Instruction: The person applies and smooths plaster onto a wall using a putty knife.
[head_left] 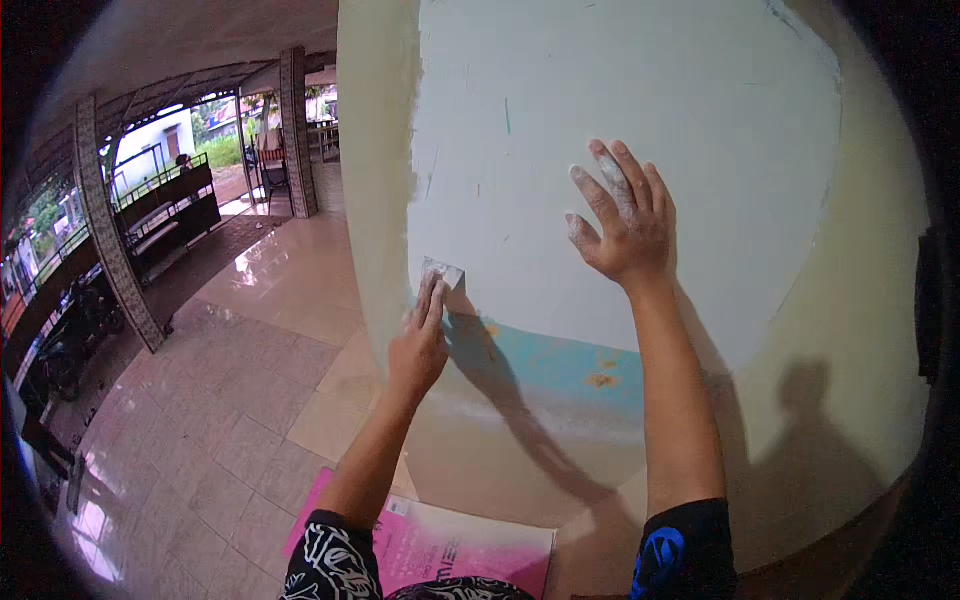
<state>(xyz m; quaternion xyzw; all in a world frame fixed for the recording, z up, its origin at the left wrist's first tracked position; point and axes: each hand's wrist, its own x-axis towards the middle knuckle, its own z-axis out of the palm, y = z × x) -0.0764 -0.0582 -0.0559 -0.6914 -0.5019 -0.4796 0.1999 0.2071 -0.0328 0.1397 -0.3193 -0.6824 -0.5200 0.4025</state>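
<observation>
My left hand (428, 330) presses a small grey square (449, 277), like sandpaper or a thin pad, against the left edge of a white coated patch (620, 80) on the wall. Its dusty fingers lie over the square. My right hand (625, 215) is open on the white patch higher up and to the right, fingers spread and powdered white. Below the patch runs a turquoise band (560, 365) with rusty-looking spots. Shadows of my arms fall across the wall.
Pale yellow-beige wall (870, 230) surrounds the patch. A pink board (420, 550) lies on the tiled floor (230, 400) at my feet. To the left stand pillars (298, 130), a dark railing or bench (165, 210) and parked motorbikes (70, 340) in a covered porch opening onto greenery.
</observation>
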